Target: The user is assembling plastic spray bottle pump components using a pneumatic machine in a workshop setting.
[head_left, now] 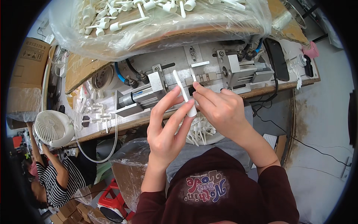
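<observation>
At a cluttered workbench (283, 86), I hold a white plastic stick (183, 92) up between both hands, just above my lap. My left hand (166, 128) rises from 6 o'clock with its fingers (178, 120) long and loosely curved, the thumb and forefinger tips closing on the stick's middle from 7 o'clock. My right hand (220, 109) comes in from 4 o'clock, its fingertips (197, 93) bunched together and pinching the stick's thick lower end, a short white cap (192, 111) that shows just under them. The stick tilts, its thin tip pointing toward 11 o'clock, clear of both hands and standing out against the metal press jig (194, 74) on the bench behind.

Directly beneath my hands, toward 6 o'clock, a round white basket (204, 134) of more white sticks rests by my knees. At 12 o'clock, a clear plastic bag (156, 26) heaped with the same white pieces lies across a cardboard box on the bench. A small white fan (52, 127) stands at 9 o'clock of my hands, at the bench's edge, and a black phone (276, 59) lies at 2 o'clock. Another person in a striped shirt (56, 183) sits low at 8 o'clock, well apart from me.
</observation>
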Demonstrator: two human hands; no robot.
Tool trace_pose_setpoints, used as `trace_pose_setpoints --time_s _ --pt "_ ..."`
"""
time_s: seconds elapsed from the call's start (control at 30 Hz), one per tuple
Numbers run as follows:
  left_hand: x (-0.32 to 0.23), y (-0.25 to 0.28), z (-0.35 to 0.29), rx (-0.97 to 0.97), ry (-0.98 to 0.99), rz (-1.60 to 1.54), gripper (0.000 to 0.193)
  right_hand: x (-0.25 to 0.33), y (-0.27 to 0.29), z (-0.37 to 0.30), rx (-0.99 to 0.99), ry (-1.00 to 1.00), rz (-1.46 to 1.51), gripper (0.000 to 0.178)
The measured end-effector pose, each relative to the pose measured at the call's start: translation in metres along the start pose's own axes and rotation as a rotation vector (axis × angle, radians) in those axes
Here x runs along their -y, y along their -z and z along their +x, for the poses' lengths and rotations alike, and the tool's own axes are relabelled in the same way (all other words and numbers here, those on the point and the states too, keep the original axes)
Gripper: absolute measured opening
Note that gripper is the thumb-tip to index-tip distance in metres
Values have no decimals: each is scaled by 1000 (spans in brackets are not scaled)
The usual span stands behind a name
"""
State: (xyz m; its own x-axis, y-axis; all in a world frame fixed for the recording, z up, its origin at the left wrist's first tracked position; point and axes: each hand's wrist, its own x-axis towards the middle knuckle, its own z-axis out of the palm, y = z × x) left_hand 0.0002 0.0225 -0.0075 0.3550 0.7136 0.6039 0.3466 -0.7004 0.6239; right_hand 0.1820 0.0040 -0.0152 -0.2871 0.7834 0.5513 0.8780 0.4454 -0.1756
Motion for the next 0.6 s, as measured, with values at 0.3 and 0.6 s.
trace_pose_setpoints --time_s 0.3,0.6 --pt "4 -5 -10 2 14 -54 39 7 -3 0 19 -40 -46 23" --pt "1 -2 -13 18 -6 38 37 7 -2 0 21 -53 -44 24"
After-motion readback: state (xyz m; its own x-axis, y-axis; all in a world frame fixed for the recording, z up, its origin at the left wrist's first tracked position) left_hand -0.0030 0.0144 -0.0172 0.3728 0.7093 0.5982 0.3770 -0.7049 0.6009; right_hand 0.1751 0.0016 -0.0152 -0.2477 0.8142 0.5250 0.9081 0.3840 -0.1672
